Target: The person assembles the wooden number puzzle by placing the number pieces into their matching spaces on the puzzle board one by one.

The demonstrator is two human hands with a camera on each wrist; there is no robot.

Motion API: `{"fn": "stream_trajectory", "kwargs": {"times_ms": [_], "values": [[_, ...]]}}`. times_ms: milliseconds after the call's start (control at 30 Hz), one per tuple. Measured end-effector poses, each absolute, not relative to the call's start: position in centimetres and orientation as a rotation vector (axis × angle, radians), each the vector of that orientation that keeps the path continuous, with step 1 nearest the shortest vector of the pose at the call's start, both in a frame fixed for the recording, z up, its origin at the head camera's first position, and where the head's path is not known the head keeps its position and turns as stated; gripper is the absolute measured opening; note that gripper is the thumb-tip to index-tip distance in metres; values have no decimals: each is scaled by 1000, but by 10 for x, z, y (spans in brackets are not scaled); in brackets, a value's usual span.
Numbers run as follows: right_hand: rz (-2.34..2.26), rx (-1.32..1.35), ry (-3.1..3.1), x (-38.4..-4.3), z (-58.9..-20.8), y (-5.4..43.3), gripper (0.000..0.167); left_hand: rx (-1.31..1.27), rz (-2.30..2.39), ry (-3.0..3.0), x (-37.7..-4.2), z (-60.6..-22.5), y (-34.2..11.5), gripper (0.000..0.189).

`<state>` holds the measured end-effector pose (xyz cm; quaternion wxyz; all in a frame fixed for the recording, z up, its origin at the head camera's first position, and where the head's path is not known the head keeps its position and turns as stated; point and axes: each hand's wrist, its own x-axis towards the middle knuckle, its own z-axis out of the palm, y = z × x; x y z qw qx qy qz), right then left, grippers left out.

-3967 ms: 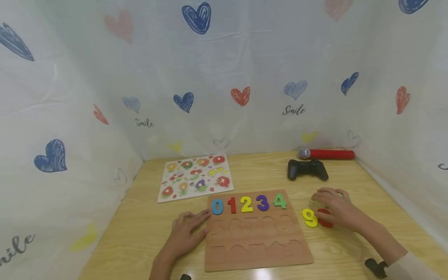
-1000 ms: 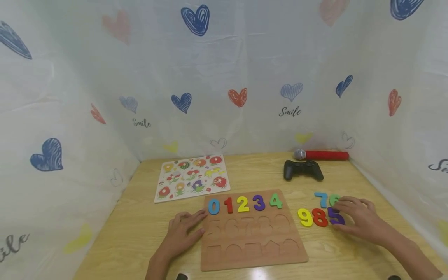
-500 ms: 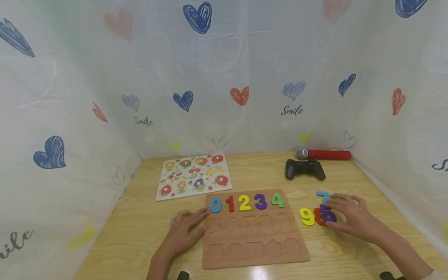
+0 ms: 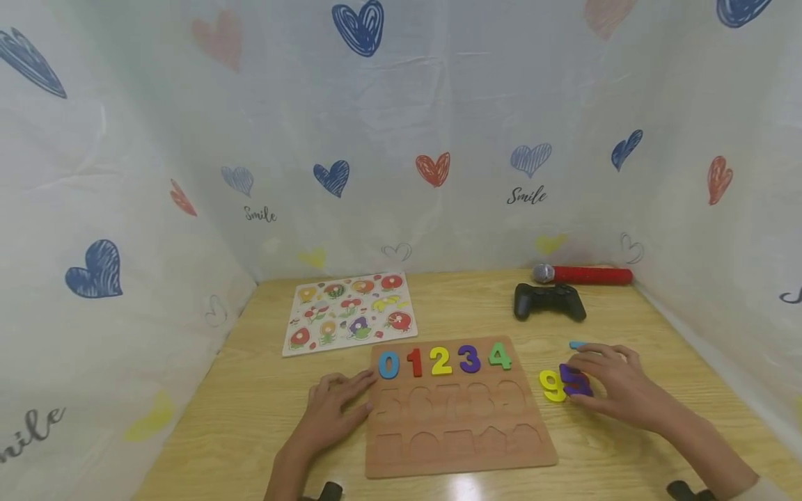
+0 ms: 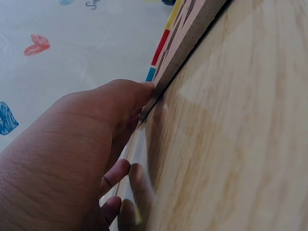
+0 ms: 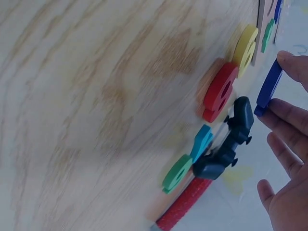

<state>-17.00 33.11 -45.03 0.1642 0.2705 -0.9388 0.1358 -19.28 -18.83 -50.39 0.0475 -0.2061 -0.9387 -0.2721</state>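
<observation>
Between thumb and fingers my right hand (image 4: 620, 390) pinches a purple number 5 (image 4: 575, 380), lifted off the table as the right wrist view shows. Beneath it lies a red 8 (image 6: 221, 91), hidden from the head view. A yellow 9 (image 4: 553, 385) is just left of it; a blue 7 (image 6: 201, 143) and a green 6 (image 6: 177, 173) lie behind. My left hand (image 4: 332, 414) rests at the left edge of the wooden number board (image 4: 464, 445), fingertips touching it. The board's top row holds 0 to 4; its two lower rows show bare recesses.
A fruit puzzle board (image 4: 349, 313) lies at the back left. A black game controller (image 4: 549, 301) and a red microphone (image 4: 583, 275) lie at the back right. Heart-printed sheeting walls in the table's back and sides.
Earlier the right hand was over the loose numbers; it then took the purple 5, raised it and moved left, over the red 8. The left hand has stayed at the board's edge.
</observation>
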Motion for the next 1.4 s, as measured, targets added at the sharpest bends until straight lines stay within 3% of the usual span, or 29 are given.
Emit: {"fn": "stream_trajectory", "kwargs": {"times_ms": [1400], "values": [[358, 939, -2623, -178, -447, 270, 48, -624, -852, -2873, -193, -504, -189, 49]]}}
